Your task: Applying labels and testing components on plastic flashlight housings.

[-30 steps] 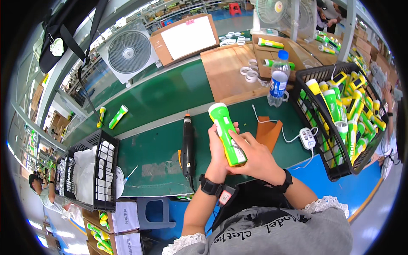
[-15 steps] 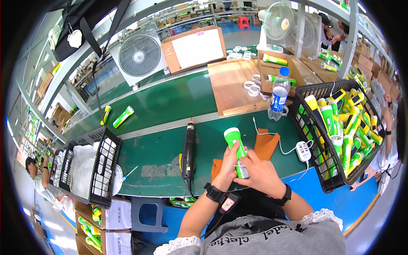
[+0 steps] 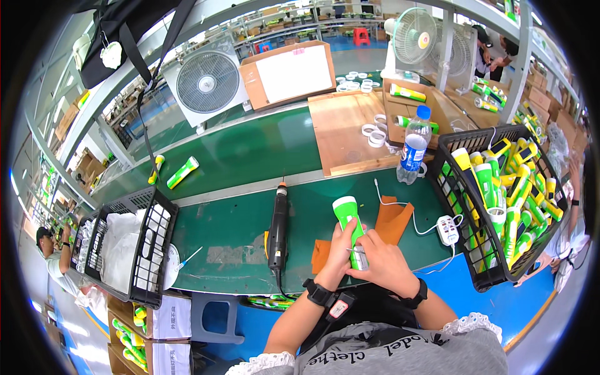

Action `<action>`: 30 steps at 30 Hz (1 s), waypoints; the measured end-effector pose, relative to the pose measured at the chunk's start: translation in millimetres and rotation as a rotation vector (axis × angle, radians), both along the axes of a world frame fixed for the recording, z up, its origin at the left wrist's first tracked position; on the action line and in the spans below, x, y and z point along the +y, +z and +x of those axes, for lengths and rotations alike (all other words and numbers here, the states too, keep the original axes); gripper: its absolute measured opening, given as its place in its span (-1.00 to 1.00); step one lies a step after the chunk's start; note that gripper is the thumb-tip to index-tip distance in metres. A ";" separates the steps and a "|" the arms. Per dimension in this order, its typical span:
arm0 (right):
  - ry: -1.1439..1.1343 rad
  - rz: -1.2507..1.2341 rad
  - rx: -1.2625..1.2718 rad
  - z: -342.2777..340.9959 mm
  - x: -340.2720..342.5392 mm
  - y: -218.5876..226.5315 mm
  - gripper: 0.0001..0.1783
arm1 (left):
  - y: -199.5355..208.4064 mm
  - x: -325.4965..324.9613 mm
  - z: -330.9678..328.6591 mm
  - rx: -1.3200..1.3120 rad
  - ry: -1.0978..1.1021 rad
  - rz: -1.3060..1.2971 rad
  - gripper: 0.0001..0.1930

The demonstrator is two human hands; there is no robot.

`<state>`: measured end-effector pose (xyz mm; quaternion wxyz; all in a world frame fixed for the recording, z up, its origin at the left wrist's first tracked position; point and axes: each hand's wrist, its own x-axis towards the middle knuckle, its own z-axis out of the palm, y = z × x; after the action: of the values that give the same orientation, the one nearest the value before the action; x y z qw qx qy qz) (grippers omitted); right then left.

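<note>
A green flashlight (image 3: 345,214) with a white head is held upright and slightly tilted, head away from me, above the near edge of the green bench. My left hand (image 3: 338,250) wraps round its body from the left. From the right, my right hand (image 3: 382,261) grips the lower end, where a pale, silvery part shows between the hands. The right fingertips partly hide that end. Beneath and beyond the hands lies an orange cloth (image 3: 394,224). To their left rests a black electric screwdriver (image 3: 279,228), its cable running toward me.
A black crate (image 3: 481,255) of green and yellow flashlights stands at right, beside a white power strip (image 3: 447,230) and a plastic bottle (image 3: 413,147). Another black crate (image 3: 153,240) with white bags sits left. Two flashlights (image 3: 182,173) lie on the green belt (image 3: 262,140). Other people work nearby.
The flashlight and both hands have shifted slightly nearer to me. A silvery part now shows at the flashlight's lower end, where green showed before. The view has moved a little.
</note>
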<state>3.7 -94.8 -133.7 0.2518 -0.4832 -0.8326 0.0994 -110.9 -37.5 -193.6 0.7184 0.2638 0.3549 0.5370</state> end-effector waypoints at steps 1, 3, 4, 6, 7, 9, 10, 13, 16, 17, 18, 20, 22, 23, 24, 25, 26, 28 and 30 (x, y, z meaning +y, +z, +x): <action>0.001 -0.001 -0.001 -0.7 -0.6 1.0 -0.36 | -0.3 -0.5 0.0 0.000 0.004 0.005 -0.70; -0.028 -0.092 -0.018 -2.3 -1.3 4.0 -0.38 | -1.4 -0.4 -0.8 0.005 0.013 0.008 -0.70; -0.026 -0.093 -0.018 -2.6 -0.6 3.4 -0.38 | -1.4 -0.4 -1.3 0.011 0.021 0.012 -0.70; 0.018 0.020 0.171 -1.5 0.8 0.7 -0.54 | 1.8 0.8 -1.7 0.014 0.003 -0.003 -0.70; 0.037 -0.071 0.280 3.8 4.8 5.2 -0.61 | 5.2 -1.5 -3.2 0.018 -0.012 -0.020 -0.70; -0.070 0.013 0.586 15.0 16.6 17.3 -0.77 | 18.7 -13.7 -1.1 0.124 -0.013 0.083 -0.71; -0.174 0.049 0.626 22.4 22.8 29.8 -0.75 | 24.6 -18.9 -0.2 0.227 -0.014 0.194 -0.71; -0.025 0.112 0.532 28.8 24.7 63.2 -0.69 | 31.8 -45.9 -0.9 0.883 0.011 0.632 -0.54; 0.055 0.099 0.119 21.5 10.9 71.4 -0.59 | 53.9 -69.0 -6.2 1.062 0.005 0.711 -0.48; 0.033 0.099 0.051 18.5 4.4 72.9 -0.60 | 54.7 -71.9 -7.4 1.097 0.032 0.733 -0.48; 0.015 0.101 -0.017 15.6 -0.3 72.9 -0.60 | 53.5 -74.2 -8.7 1.099 0.033 0.732 -0.48; 0.054 0.082 0.020 15.9 -1.8 70.2 -0.62 | 51.2 -78.6 -11.6 1.074 0.000 0.709 -0.50; 0.100 0.064 0.055 17.1 -2.6 62.3 -0.63 | 43.7 -84.5 -12.8 0.998 -0.016 0.695 -0.53; 0.162 0.084 0.097 17.7 -3.0 54.3 -0.64 | 40.7 -88.0 -13.9 0.919 -0.038 0.682 -0.57; 0.221 0.103 0.139 17.5 -4.8 50.1 -0.65 | 40.7 -92.8 -15.6 0.920 -0.032 0.684 -0.57; 0.246 0.119 0.131 17.8 -10.8 52.1 -0.65 | 42.1 -98.7 -17.1 0.916 -0.082 0.718 -0.59; 0.283 0.180 0.128 16.4 -16.0 54.5 -0.67 | 42.8 -103.7 -18.8 0.911 -0.133 0.752 -0.62; 0.321 0.219 0.123 17.7 -27.1 52.4 -0.71 | 42.2 -111.1 -23.2 0.919 -0.205 0.737 -0.66; 0.332 0.259 0.121 16.5 -38.2 57.5 -0.72 | 42.7 -115.6 -25.7 0.870 -0.242 0.829 -0.67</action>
<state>20.2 -133.0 -76.3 0.3416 -0.2961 -0.8899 0.0604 -136.6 -153.2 -150.9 0.4009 0.7548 0.3448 0.3881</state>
